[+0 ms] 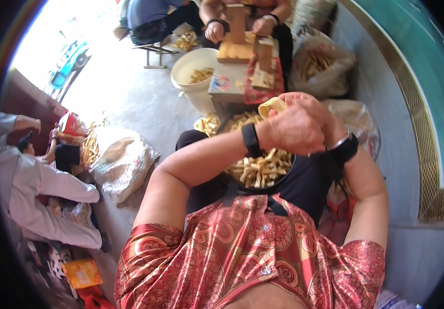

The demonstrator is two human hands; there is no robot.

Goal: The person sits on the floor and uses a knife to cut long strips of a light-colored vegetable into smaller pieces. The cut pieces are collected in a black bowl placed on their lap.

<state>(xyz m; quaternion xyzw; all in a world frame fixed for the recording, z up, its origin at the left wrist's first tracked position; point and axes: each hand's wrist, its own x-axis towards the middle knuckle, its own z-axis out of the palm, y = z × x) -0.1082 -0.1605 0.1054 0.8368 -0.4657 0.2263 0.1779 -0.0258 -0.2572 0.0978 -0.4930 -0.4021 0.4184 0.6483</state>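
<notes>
A pale yellow curled strip [270,107], perhaps dried plant material, sticks out from between my two hands. My left hand [297,129] is closed in front and partly covers my right hand [310,103]. Both appear to grip the strip, though their overlap hides most of the fingers. Beneath my hands, a dark-rimmed basin [292,174] sits between my knees. Short tan pieces [260,168] fill it, and more lie on its far side. My left forearm passes over the basin and hides its middle.
Across from me, a person works at a low stand [225,87] bearing a wooden block tool [237,52]. A white bucket [195,96] holds several pieces. Plastic sacks [318,73] line the right wall. A woven sack [123,162] lies left, near a seated person's legs [57,208].
</notes>
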